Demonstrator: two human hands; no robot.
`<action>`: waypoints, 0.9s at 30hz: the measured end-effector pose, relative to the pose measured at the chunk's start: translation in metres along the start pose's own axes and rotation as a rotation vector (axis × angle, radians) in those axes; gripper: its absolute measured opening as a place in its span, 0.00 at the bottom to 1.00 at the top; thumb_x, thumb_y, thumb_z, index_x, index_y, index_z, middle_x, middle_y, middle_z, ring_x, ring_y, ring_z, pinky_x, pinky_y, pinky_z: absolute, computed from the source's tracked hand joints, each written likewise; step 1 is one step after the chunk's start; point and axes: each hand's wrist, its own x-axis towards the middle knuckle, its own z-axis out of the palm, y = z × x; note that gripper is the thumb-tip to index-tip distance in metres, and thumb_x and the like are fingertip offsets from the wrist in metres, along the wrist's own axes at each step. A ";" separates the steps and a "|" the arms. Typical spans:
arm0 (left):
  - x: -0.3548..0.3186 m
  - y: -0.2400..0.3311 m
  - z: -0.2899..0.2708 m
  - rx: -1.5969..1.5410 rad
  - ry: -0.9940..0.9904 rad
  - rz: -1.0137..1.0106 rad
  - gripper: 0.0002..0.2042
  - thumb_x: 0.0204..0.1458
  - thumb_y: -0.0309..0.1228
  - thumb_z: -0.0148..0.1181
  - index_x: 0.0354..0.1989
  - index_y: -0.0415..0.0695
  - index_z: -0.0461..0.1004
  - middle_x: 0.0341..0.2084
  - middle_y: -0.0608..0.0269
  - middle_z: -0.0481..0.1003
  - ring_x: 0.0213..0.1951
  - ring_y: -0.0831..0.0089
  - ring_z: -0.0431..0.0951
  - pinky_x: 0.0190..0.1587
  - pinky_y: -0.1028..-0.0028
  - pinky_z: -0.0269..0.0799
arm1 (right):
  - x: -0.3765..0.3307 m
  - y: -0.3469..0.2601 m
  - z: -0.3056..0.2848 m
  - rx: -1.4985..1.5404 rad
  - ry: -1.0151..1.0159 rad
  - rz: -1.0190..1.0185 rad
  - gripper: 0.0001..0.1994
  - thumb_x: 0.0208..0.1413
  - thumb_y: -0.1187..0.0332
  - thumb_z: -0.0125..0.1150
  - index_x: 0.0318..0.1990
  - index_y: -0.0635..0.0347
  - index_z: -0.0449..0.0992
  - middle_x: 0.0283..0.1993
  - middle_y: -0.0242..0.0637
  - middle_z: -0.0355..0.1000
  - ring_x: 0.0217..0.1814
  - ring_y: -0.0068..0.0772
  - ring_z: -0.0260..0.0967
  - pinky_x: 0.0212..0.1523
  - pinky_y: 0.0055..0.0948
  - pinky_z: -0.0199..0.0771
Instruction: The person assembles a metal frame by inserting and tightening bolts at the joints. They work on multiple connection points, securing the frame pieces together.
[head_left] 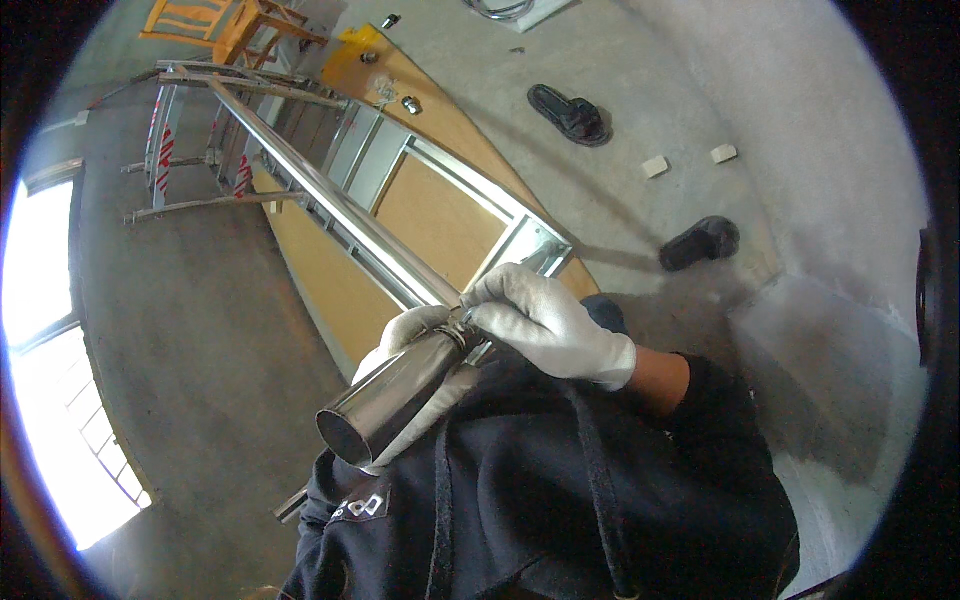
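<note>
White knit work gloves on both hands: right hand [545, 322], left hand [408, 335]; ribbed cuff on right glove, ending short of sleeve; dark navy long-sleeved work jacket, creased, loose at right sleeve; small pale emblem on chest patch near bottom edge; dark strap running down front of jacket.

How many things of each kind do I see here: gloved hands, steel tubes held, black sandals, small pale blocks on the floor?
Gloved hands: 2, the left hand and the right hand
Steel tube held: 1
Black sandals: 2
Small pale blocks: 2
Total: 7
</note>
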 end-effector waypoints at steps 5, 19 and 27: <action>0.003 0.014 0.001 0.114 -0.002 -0.054 0.29 0.47 0.38 0.74 0.55 0.42 0.68 0.41 0.57 0.79 0.46 0.68 0.81 0.48 0.72 0.75 | -0.001 0.011 0.006 0.008 0.090 -0.119 0.09 0.65 0.69 0.56 0.44 0.66 0.70 0.35 0.36 0.73 0.39 0.21 0.68 0.43 0.26 0.70; 0.006 0.004 -0.001 0.293 0.030 0.086 0.27 0.45 0.39 0.75 0.52 0.43 0.71 0.37 0.59 0.81 0.41 0.66 0.83 0.44 0.72 0.76 | 0.019 -0.001 -0.024 -0.753 -0.113 -0.641 0.10 0.55 0.68 0.62 0.44 0.57 0.73 0.36 0.42 0.75 0.37 0.48 0.76 0.37 0.40 0.74; 0.007 0.012 -0.003 0.223 0.014 0.125 0.26 0.45 0.37 0.75 0.52 0.43 0.72 0.36 0.59 0.81 0.39 0.68 0.83 0.43 0.74 0.76 | 0.042 -0.020 -0.040 -0.810 -0.255 -0.817 0.10 0.52 0.69 0.61 0.42 0.55 0.73 0.34 0.39 0.74 0.35 0.46 0.75 0.34 0.40 0.74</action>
